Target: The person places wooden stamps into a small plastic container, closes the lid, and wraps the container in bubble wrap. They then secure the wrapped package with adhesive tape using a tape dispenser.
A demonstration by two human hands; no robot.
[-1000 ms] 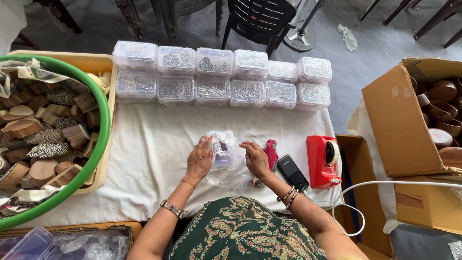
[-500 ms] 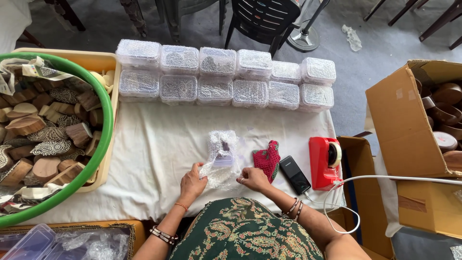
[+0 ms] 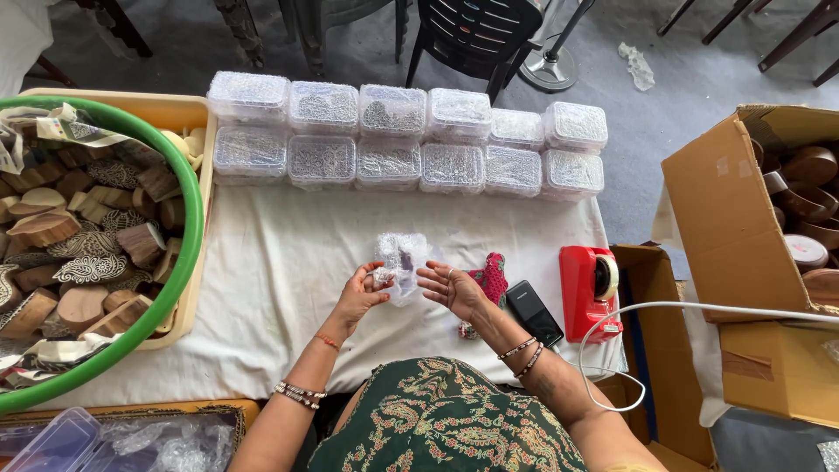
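My left hand (image 3: 361,295) and my right hand (image 3: 453,288) hold a small bundle of clear bubble wrap (image 3: 401,262) between them, just above the white cloth (image 3: 280,262) on the table. The left fingers pinch its lower left side. The right hand's fingers are spread against its right side. What sits inside the wrap cannot be made out. A red patterned cloth pouch (image 3: 490,278) lies just right of my right hand, with a black phone (image 3: 532,312) beside it.
Two rows of clear lidded boxes (image 3: 406,138) line the far edge. A green tub of carved wooden blocks (image 3: 79,245) stands at left. A red tape dispenser (image 3: 590,290) sits at right, with a white cable (image 3: 699,308) and open cardboard boxes (image 3: 752,218) beyond.
Both hands first pressed the wrap flat on the cloth, then lifted it. It is now held upright between them, a little further from my body.
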